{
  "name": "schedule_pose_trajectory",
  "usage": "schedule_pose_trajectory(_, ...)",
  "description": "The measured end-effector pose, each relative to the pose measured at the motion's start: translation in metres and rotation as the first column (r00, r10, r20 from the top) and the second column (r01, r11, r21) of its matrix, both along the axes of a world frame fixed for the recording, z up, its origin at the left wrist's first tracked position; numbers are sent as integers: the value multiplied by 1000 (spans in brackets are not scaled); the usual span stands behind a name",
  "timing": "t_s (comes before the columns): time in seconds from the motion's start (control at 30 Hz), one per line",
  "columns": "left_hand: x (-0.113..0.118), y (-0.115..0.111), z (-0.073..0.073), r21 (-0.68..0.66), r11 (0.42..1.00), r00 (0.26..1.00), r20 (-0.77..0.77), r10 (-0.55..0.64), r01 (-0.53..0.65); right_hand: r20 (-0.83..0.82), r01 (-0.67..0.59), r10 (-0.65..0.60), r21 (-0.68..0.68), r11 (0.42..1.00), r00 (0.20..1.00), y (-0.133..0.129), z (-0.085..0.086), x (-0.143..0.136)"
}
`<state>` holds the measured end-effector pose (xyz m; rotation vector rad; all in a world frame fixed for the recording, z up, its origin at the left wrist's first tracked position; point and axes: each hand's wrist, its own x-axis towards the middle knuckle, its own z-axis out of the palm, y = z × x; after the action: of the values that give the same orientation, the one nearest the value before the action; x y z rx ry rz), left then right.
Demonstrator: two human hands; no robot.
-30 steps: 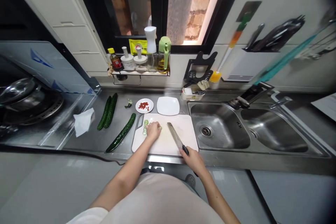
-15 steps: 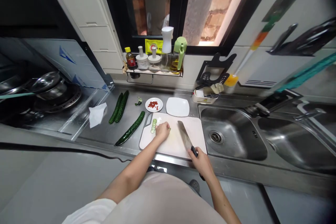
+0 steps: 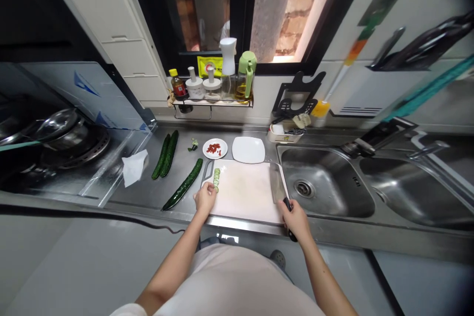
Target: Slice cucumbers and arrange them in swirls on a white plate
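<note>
My left hand [image 3: 205,198] is at the left edge of the white cutting board [image 3: 244,190], its fingertips pinched on a cucumber slice at the near end of a row of cucumber slices [image 3: 217,176]. My right hand [image 3: 297,219] grips the black handle of a kitchen knife [image 3: 277,182]. The blade lies flat over the board's right side, pointing away from me. Left of the board rests a whole cucumber [image 3: 183,185], with two more cucumbers [image 3: 169,153] farther left.
Behind the board are a small plate of chopped red pieces [image 3: 215,148] and a white rectangular plate [image 3: 248,150]. Cucumber trimmings [image 3: 193,145] lie nearby. A steel sink [image 3: 329,182] is on the right, a white paper [image 3: 134,167] on the left. A seasoning rack [image 3: 213,102] hangs behind.
My left hand has moved left from the board's middle to the near end of the slice row. My right hand has carried the knife rightward to the board's right edge.
</note>
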<state>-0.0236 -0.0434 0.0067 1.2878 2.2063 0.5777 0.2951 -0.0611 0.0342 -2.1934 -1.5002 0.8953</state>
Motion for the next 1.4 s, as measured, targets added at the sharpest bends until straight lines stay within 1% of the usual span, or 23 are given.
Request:
schedule_pose_trajectory(0.13, -2, -1, -5, 4, 1000, 998, -54, -20, 21, -69, 28, -27, 17, 999, 997, 9, -10, 2)
schedule_pose_trajectory(0.23, -2, -2, -7, 1, 999, 992, -117, -41, 41, -148, 62, -63, -11, 998, 987, 15, -22, 5)
schedule_pose_trajectory(0.33, -3, -3, -10, 5, 998, 987, -149, -54, 55, -141, 78, -78, -6, 997, 987, 21, -33, 8)
schedule_pose_trajectory(0.37, -3, -3, -10, 9, 998, 987, -152, -56, 58, -117, 70, -69, 1, 998, 991, 23, -35, 9)
schedule_pose_trajectory(0.43, -2, -4, -12, 21, 998, 987, -153, -54, 58, -9, 39, -39, 14, 999, 999, 25, -36, 11)
schedule_pose_trajectory(0.57, -2, -5, -16, 53, 997, 988, -145, -41, 50, 254, -13, 16, -11, 1000, 967, 27, -28, 11)
schedule_pose_trajectory(0.73, -2, -7, -22, 126, 991, 991, -133, -19, 36, 391, -26, 55, -79, 997, 919, 25, -16, 7)
schedule_pose_trajectory(0.87, 2, -1, -21, 245, 969, 994, -113, -6, 34, 483, -58, 129, -160, 985, 866, 25, -6, 3)
schedule_pose_trajectory(0.97, 11, 14, -19, 334, 941, 999, -13, -52, 54, 512, -103, 191, -194, 975, 837, 28, -1, 2)
schedule_pose_trajectory(1.03, 21, 30, -17, 351, 936, 994, 85, -72, 37, 514, -126, 217, -207, 970, 830, 29, 1, 1)
schedule_pose_trajectory(1.13, 37, 57, -18, 322, 947, 979, 190, -66, 2, 515, -124, 221, -216, 968, 828, 32, 6, 2)
schedule_pose_trajectory(1.23, 49, 84, -21, 274, 962, 962, 268, -60, -16, 516, -103, 188, -190, 976, 836, 41, 12, 1)
schedule_pose_trajectory(1.33, 56, 107, -26, 168, 984, 957, 290, -2, -49, 486, -127, 164, -107, 986, 858, 62, 13, -2)
schedule_pose_trajectory(1.4, 58, 120, -28, 100, 994, 959, 283, 11, -41, 430, -161, 170, -57, 985, 887, 82, 11, -6)
